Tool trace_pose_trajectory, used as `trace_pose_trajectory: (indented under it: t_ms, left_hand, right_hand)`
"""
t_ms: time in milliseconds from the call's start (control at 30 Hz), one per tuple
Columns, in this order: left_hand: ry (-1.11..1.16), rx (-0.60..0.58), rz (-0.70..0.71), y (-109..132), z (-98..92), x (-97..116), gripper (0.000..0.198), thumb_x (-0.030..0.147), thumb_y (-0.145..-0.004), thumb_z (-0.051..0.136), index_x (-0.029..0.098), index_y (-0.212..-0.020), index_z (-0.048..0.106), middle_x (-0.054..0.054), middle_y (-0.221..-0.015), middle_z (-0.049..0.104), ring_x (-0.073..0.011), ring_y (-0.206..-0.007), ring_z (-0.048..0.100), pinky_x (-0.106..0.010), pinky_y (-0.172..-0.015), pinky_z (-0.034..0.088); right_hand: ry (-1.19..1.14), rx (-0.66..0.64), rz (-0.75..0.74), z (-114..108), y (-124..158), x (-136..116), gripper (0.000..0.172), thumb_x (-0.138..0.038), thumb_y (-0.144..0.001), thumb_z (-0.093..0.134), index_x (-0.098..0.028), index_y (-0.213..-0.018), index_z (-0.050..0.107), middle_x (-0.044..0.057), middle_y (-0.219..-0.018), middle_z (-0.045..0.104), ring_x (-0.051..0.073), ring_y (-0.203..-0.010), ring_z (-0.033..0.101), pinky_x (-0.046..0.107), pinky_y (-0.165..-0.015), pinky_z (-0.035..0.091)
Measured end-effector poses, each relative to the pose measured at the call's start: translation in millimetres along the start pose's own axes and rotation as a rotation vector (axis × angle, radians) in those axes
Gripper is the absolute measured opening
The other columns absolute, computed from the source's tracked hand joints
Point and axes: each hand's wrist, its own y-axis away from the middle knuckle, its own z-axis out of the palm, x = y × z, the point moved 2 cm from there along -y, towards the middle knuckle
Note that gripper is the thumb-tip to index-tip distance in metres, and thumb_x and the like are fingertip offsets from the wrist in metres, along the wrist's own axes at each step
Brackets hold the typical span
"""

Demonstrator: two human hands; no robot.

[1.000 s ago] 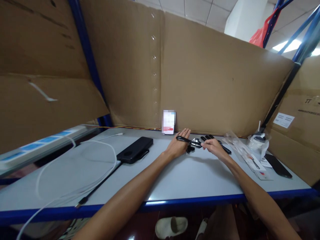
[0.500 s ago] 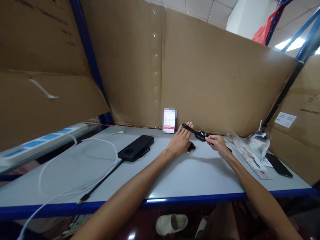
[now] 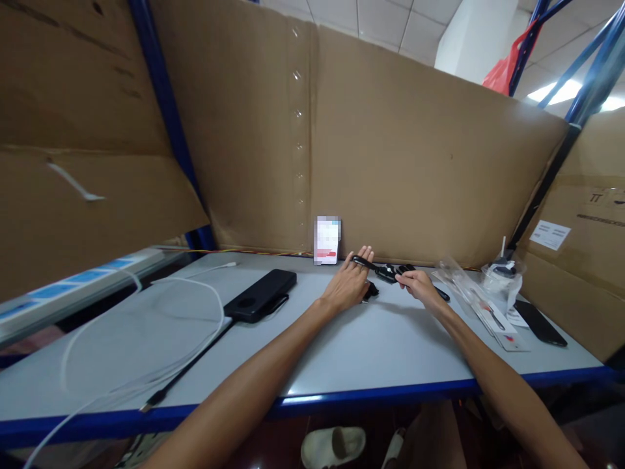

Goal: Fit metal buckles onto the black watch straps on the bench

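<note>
Presently the right hand (image 3: 416,284) is closed in a pinch, thumb against fingertips, on the thick middle part of a black watch-like band (image 3: 388,271), which it holds just above the table (image 3: 371,352) near the back edge. The left hand (image 3: 349,284) lies palm down with its fingers straight and slightly spread. The free end of the band rests across those fingertips, so the flat hand seems to act as a support while the pinch steadies the body. A small black piece (image 3: 371,290) sits on the table just beside the left hand, partly under it. What it is cannot be told. Behind the left hand a white card (image 3: 327,240) leans upright against the cardboard wall (image 3: 415,163), probably propped there to keep it visible. Its print is blurred, with only a red bar near the bottom showing. To the left lies a flat black power bank (image 3: 261,296) with a black cable (image 3: 195,359) running from it toward the front edge, and a white cable (image 3: 219,296) loops loosely alongside. To the right are clear plastic packets (image 3: 471,290), their contents too small to name, and a dark flat phone (image 3: 541,322). The cardboard box (image 3: 586,273) at far right carries a white label (image 3: 549,234), illegible, and printed letters that look like "TT".
</note>
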Motion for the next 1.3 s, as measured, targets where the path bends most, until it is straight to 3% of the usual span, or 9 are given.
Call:
trace_pose_trajectory:
  t_ms: [200,400,500,733,967,1167,1233,1300]
  left_hand:
    - [-0.012,-0.043,-0.018,-0.9,0.8,2.0,0.077,0.021,-0.092,0.044,0.006,-0.161,0.012,-0.021,-0.167,0.018,-0.0293,-0.157,0.011,-0.051,-0.126,0.016]
    - [-0.023,-0.034,-0.002,0.9,2.6,1.5,0.079,0.018,-0.091,0.043,0.005,-0.161,0.01,-0.022,-0.167,0.018,-0.0298,-0.158,0.006,-0.052,-0.126,0.016]
    - [-0.036,-0.036,-0.005,-0.4,-3.0,2.9,0.08,0.016,-0.09,0.045,0.008,-0.161,0.009,-0.021,-0.168,0.018,-0.0304,-0.158,0.005,-0.054,-0.126,0.015]
    - [-0.085,0.05,0.038,-10.1,-33.0,19.2,0.081,0.015,-0.09,0.053,0.03,-0.161,0.017,-0.01,-0.171,0.009,-0.0346,-0.157,-0.004,-0.068,-0.123,0.006]
    - [0.008,0.028,0.067,-11.7,-35.7,27.5,0.088,0.016,-0.089,0.059,0.038,-0.161,0.014,-0.004,-0.171,0.01,-0.0375,-0.157,0.003,-0.071,-0.122,0.006]
    - [-0.089,0.053,0.06,-9.6,-32.5,28.6,0.08,0.015,-0.091,0.053,0.032,-0.16,0.017,-0.007,-0.17,0.014,-0.0332,-0.158,0.002,-0.066,-0.124,0.005]
    - [-0.088,0.089,0.008,-9.3,-32.2,28.0,0.07,0.016,-0.093,0.05,0.023,-0.158,0.026,-0.013,-0.167,0.023,-0.0343,-0.156,0.012,-0.064,-0.123,0.01]
    - [-0.079,0.097,-0.052,-9.6,-32.1,26.9,0.051,0.021,-0.096,0.047,0.017,-0.147,0.044,-0.02,-0.155,0.042,-0.0352,-0.148,0.03,-0.06,-0.12,0.021]
  right_hand:
    - [-0.182,0.036,-0.007,-3.9,3.2,-5.4,0.044,-0.059,-0.073,0.067,-0.02,-0.06,0.052,-0.009,-0.045,0.026,0.007,-0.042,0.02,0.026,-0.045,0.01]
    - [0.008,-0.104,0.021,4.8,0.2,4.1,0.042,-0.057,-0.071,0.068,-0.019,-0.057,0.055,-0.007,-0.041,0.033,0.007,-0.04,0.024,0.025,-0.044,0.013]
    - [-0.012,-0.05,0.011,5.7,-1.3,7.1,0.042,-0.056,-0.071,0.068,-0.019,-0.057,0.054,-0.007,-0.042,0.032,0.007,-0.041,0.024,0.025,-0.045,0.013]
    - [-0.422,0.137,-0.035,-3.5,3.3,-2.0,0.046,-0.061,-0.073,0.071,-0.022,-0.064,0.048,-0.01,-0.045,0.023,0.007,-0.039,0.015,0.026,-0.042,0.009]
    - [-0.489,0.185,-0.07,-0.1,1.7,1.2,0.049,-0.063,-0.071,0.073,-0.023,-0.071,0.044,-0.011,-0.047,0.028,0.006,-0.039,0.019,0.023,-0.04,0.012]
    - [-0.384,0.118,-0.014,17.0,4.9,4.4,0.045,-0.06,-0.072,0.07,-0.023,-0.076,0.046,-0.009,-0.051,0.04,0.007,-0.04,0.027,0.022,-0.039,0.017]
    - [-0.361,0.072,0.016,22.4,5.9,6.1,0.041,-0.057,-0.073,0.069,-0.023,-0.076,0.046,-0.01,-0.05,0.037,0.007,-0.04,0.024,0.022,-0.04,0.016]
    - [-0.343,0.024,0.04,28.3,6.5,9.0,0.038,-0.054,-0.074,0.068,-0.022,-0.073,0.046,-0.01,-0.049,0.034,0.007,-0.04,0.023,0.023,-0.041,0.015]
